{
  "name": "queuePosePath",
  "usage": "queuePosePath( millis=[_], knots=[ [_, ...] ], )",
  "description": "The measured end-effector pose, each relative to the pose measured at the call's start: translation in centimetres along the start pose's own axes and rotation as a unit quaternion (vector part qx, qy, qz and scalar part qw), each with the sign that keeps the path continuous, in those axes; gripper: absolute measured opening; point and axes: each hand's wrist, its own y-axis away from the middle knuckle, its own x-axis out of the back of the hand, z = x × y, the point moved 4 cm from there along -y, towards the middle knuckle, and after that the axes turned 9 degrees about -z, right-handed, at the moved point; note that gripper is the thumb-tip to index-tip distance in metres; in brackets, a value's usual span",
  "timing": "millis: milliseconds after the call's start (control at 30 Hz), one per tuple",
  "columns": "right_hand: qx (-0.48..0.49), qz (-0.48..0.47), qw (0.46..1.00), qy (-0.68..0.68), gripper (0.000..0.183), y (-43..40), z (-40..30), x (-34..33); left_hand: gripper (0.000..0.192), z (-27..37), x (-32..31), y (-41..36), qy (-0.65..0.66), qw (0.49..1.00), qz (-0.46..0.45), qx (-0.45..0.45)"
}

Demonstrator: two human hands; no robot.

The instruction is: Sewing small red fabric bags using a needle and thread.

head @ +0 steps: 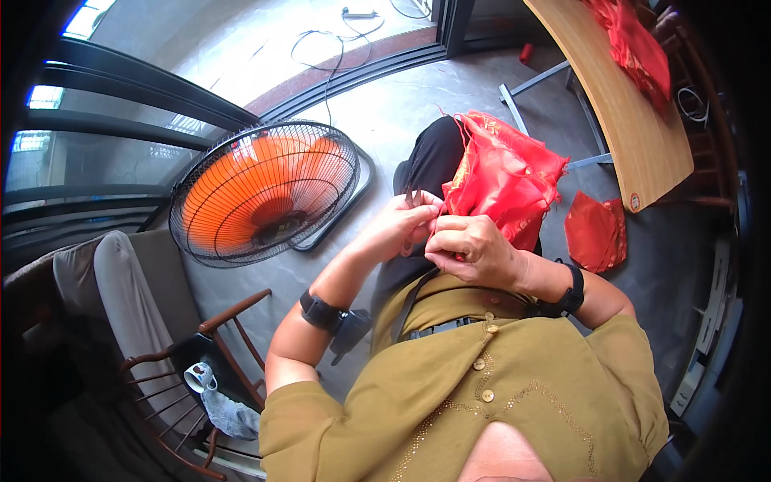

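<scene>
Red satin-like cloth (503, 175) with gold patterns and frayed edges lies bunched over my dark-trousered lap. My left hand (412, 222) is closed around small metal scissors (413, 197); their blades stick out past the fingers and a handle loop shows below. The tips of its thumb and forefinger meet my right hand at the cloth's near left edge. My right hand (476, 246) pinches that edge, fingers curled, with a bit of red showing under them. What exactly lies between the fingertips is hidden.
A caged orange fan (265, 193) stands left. At the right are a wooden table (647, 150) bearing red cloth (641, 57), and folded red cloth (596, 232) on the floor. A wooden chair (235, 313) holds a mug (199, 376). A cable (328, 90) crosses the doorway.
</scene>
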Motion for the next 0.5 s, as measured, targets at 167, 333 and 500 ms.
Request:
queuePosePath(
  millis=[167,333,500],
  knots=[
    [0.035,0.011,0.999,-0.004,0.009,0.1,-0.3,-0.8,0.016,-1.6,-0.1,-1.5,-0.069,0.995,0.012,-0.066],
    [0.05,0.009,0.998,0.042,0.01,-0.2,-0.8,-0.2,0.011,-1.2,-1.3,-2.0,0.064,0.992,0.014,-0.112],
    [0.043,-0.008,0.997,0.065,0.009,-0.1,-0.9,-0.2,0.012,-0.7,-0.5,-1.0,-0.008,0.986,0.058,-0.157]
  ],
)
